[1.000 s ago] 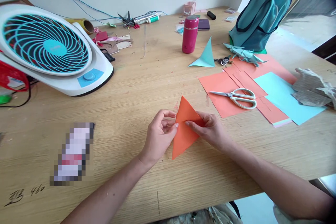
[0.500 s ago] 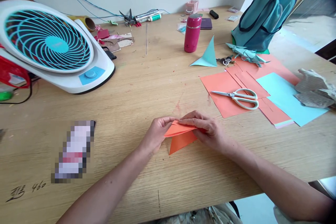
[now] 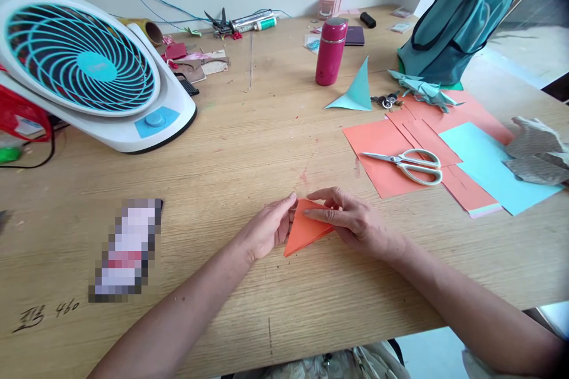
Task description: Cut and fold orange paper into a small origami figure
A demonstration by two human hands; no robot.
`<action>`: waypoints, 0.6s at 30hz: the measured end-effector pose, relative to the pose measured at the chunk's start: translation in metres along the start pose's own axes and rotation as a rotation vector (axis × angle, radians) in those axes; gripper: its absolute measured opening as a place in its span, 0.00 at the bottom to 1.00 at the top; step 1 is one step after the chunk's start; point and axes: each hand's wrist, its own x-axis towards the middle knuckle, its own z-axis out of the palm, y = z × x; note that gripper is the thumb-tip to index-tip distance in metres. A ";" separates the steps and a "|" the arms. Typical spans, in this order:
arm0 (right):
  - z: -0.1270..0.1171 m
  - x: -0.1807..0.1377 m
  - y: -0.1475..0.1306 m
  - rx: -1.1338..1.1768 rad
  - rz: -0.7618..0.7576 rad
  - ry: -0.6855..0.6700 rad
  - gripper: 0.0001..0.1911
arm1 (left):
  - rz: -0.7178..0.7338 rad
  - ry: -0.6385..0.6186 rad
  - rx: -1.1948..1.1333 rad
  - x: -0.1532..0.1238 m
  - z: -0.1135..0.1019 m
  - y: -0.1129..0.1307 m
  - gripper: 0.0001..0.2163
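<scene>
A folded orange paper, roughly triangular with layered edges, is between my two hands near the front of the table. My right hand pinches its right side, with a finger and thumb lying over the top face. At the paper's left edge is my left hand, thumb up by the top corner and curled fingers partly hidden behind the sheet.
Scissors lie on orange sheets to the right, beside a light blue sheet. Farther back are a folded teal paper, a pink bottle and a teal bag. A fan and a blurred phone are left.
The raised upper flap of the orange paper has come down flat onto the lower part. My left thumb has lifted and my left fingers have shifted lower along the edge. The view has shifted slightly.
</scene>
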 end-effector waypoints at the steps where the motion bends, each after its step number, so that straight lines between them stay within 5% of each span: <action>1: 0.000 0.000 0.001 -0.012 -0.008 -0.011 0.32 | -0.014 -0.027 -0.008 -0.001 0.001 0.000 0.16; 11: -0.005 0.003 0.002 -0.029 -0.043 -0.046 0.28 | 0.021 -0.129 -0.033 -0.005 0.008 0.001 0.16; 18: -0.014 0.005 -0.008 -0.125 0.114 0.090 0.30 | 0.156 0.013 -0.041 -0.003 0.009 0.005 0.11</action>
